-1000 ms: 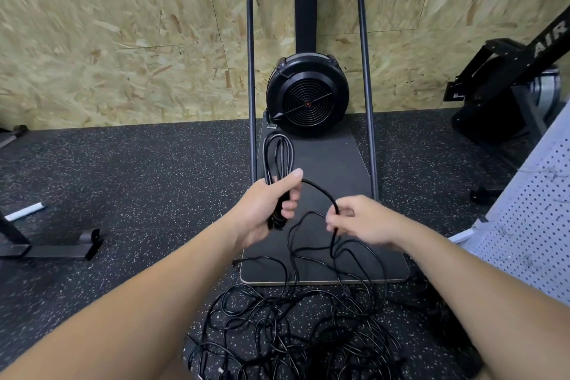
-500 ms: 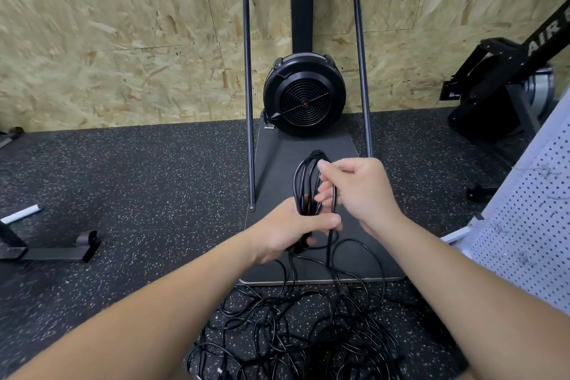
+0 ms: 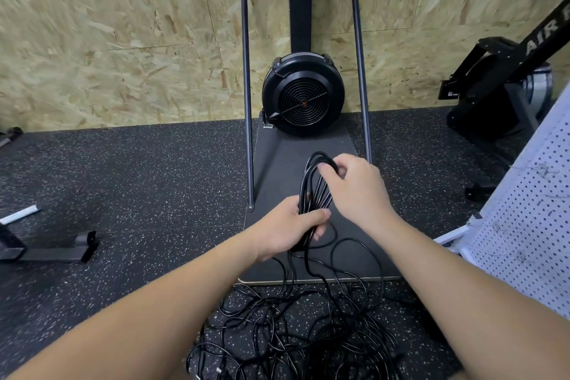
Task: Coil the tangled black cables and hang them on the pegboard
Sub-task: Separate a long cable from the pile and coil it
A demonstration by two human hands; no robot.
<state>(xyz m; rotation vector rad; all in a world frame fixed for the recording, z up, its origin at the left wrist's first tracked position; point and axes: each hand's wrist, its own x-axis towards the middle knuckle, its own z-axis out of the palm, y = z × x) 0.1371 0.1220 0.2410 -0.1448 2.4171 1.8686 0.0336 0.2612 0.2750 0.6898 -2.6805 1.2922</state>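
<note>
A narrow coil of black cable (image 3: 314, 188) stands upright between my hands above the machine's platform. My left hand (image 3: 290, 227) grips the coil's lower end, fingers curled round the strands. At the coil's upper loop my right hand (image 3: 354, 188) pinches the cable. From the coil a strand runs down to a tangled heap of black cable (image 3: 296, 330) on the floor near my feet. The white pegboard (image 3: 530, 225) leans at the right edge.
A black fan-wheel exercise machine (image 3: 303, 92) with a tall tube frame (image 3: 246, 86) and flat platform (image 3: 271, 170) stands ahead against the chipboard wall. Another black machine (image 3: 499, 77) sits at the right. A low metal foot (image 3: 52, 253) lies on the left floor.
My right hand lifted a strand from beside the heap up to the top of the coil, adding a loop. The coil shifted right, over the platform's middle, and grew thicker.
</note>
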